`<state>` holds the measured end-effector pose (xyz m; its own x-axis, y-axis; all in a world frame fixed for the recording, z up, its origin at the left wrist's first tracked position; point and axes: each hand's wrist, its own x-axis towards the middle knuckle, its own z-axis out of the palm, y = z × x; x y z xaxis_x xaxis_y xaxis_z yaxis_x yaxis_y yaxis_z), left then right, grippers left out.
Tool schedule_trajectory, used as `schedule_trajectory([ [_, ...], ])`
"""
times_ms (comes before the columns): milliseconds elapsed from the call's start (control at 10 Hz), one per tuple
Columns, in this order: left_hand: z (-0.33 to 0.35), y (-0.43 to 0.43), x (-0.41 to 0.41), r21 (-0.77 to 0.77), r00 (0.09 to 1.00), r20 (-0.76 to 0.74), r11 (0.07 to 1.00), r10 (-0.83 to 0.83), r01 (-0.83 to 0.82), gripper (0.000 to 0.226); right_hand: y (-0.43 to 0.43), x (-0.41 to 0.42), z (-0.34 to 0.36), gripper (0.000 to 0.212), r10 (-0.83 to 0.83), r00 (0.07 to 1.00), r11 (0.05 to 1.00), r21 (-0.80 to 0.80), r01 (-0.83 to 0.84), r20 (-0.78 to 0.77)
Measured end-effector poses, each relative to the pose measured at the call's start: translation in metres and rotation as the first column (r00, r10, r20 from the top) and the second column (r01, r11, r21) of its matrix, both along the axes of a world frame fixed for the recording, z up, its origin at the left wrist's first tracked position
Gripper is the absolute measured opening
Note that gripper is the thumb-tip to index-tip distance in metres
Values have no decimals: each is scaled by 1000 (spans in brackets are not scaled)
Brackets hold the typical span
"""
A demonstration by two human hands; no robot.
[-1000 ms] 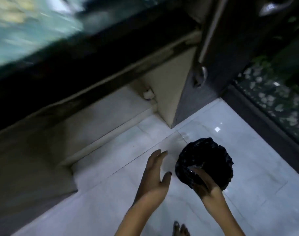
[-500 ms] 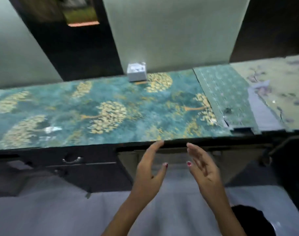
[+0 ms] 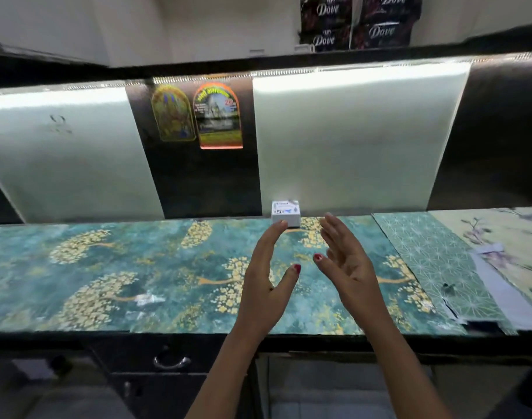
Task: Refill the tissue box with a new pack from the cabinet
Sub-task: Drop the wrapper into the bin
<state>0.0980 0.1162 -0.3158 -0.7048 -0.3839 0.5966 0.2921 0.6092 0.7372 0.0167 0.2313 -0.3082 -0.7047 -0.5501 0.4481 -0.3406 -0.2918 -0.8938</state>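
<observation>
A small white tissue box [image 3: 285, 213] with blue print stands at the back of the counter [image 3: 107, 267], against the pale wall panel. My left hand [image 3: 267, 276] and my right hand [image 3: 343, 261] are both raised over the counter just in front of the box, palms facing each other, fingers apart. Neither hand holds anything or touches the box. The left fingertips are close below the box's left corner. No new tissue pack is in view.
The counter is covered in teal paper with gold trees; patterned sheets [image 3: 434, 267] lie at its right end. Below the front edge are a dark drawer with a metal handle [image 3: 171, 362] and an open cabinet bay [image 3: 334, 385]. Dark Dove cartons [image 3: 358, 22] sit on the upper shelf.
The view has swung up from the floor and a black bag to the counter. My right hand has let go of the bag, and both hands have risen toward the tissue box.
</observation>
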Motion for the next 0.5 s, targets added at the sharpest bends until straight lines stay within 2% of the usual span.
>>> schedule_trajectory([
  [300,42,-17,-17,71,993,-100,996,54,-47,56,-10,-23,31,58,-4,999,1000,-26,2,-53],
  [500,164,-29,-38,-54,945,-327,998,3,-22,55,-19,-50,146,58,-54,958,984,-175,4,-282],
])
